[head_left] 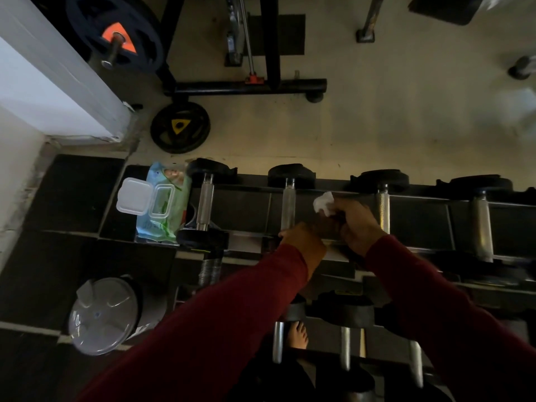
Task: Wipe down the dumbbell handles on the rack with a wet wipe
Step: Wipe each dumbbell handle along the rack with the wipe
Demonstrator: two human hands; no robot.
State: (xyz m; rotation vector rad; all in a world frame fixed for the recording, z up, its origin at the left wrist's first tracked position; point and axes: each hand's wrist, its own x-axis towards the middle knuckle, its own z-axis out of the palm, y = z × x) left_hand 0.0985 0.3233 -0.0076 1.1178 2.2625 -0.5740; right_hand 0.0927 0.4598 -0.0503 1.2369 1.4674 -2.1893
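While right hand (358, 224) pinches crumpled white wet wipe (324, 203) and left hand (304, 242) grips knurled steel dumbbell handle (288, 206) — risk: dumbbell rolling off rack.

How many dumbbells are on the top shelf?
4, side by side: one beside the wipes pack, one by the left hand, two further right. More may be hidden.

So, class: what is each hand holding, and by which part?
The right hand pinches a crumpled white wipe by its near edge. The left hand grips the near end of a dumbbell handle.
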